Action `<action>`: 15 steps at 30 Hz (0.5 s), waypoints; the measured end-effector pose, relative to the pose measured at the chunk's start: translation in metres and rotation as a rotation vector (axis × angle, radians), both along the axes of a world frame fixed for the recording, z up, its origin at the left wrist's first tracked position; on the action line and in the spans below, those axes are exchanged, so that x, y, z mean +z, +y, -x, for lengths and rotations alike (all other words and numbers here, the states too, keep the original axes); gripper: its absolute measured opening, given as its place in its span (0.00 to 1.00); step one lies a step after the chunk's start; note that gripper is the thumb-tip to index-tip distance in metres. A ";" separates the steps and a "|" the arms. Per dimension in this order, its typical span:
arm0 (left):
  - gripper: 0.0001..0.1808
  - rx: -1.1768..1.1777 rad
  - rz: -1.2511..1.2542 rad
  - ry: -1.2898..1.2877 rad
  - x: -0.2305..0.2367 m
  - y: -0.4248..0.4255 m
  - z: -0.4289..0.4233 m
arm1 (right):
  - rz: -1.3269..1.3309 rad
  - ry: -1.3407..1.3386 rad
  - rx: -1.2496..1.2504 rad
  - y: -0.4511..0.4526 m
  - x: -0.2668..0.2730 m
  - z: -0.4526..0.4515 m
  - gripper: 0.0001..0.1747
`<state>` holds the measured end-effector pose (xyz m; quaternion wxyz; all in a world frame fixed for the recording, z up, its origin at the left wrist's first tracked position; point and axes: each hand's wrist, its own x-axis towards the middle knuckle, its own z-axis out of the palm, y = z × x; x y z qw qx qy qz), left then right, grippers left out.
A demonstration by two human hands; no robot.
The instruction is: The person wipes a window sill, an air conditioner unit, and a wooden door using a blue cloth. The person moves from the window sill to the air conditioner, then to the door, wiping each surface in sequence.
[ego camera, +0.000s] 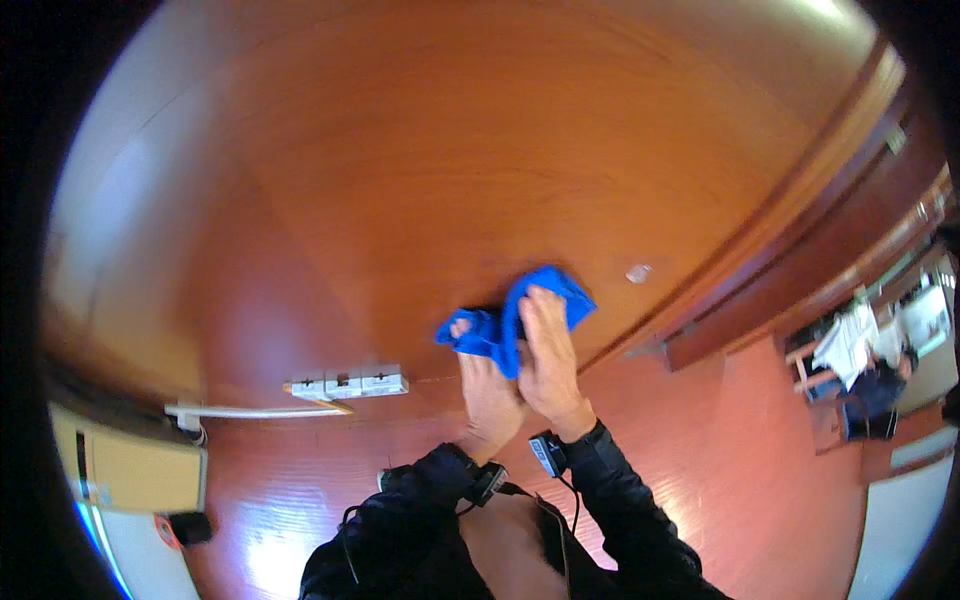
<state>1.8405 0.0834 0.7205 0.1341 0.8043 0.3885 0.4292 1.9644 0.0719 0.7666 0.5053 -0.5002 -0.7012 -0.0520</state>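
Observation:
A blue cloth (553, 285) is bunched over both of my hands, in front of an orange-brown wooden panel (420, 187). My right hand (551, 360) lies over the cloth's right part, its fingers pressed together on the blue fabric. Beside it, my left hand (487, 390) has its fingers wrapped in the left part of the cloth, with a fingertip showing through. The hands touch or nearly touch at the palms. How firmly the cloth meets the panel cannot be told. A small clear patch (639, 274) sits on the panel, right of the cloth.
White wall sockets (349, 385) and a white conduit (255, 412) run along the panel's lower left edge. A pale yellow cabinet (142, 469) stands at left. To the right are a dark wooden door frame (757, 262) and, farther off, a seated person (877, 386) near a white cloth (847, 345).

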 end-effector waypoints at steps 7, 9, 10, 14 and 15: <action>0.47 0.180 0.075 -0.237 0.028 0.003 0.027 | -0.174 0.065 -0.199 0.032 0.034 0.020 0.39; 0.43 0.330 0.093 -0.274 0.029 0.016 0.059 | -0.223 -0.053 -0.025 0.051 0.046 0.050 0.40; 0.42 0.354 0.077 -0.348 0.026 0.020 0.072 | -0.176 -0.077 0.069 0.055 0.046 0.067 0.41; 0.43 0.195 0.291 -0.207 0.001 0.019 0.122 | -0.060 -0.246 0.389 0.068 0.029 0.121 0.35; 0.43 0.119 0.322 -0.108 -0.002 0.018 0.128 | -0.149 -0.197 0.356 0.066 0.025 0.126 0.35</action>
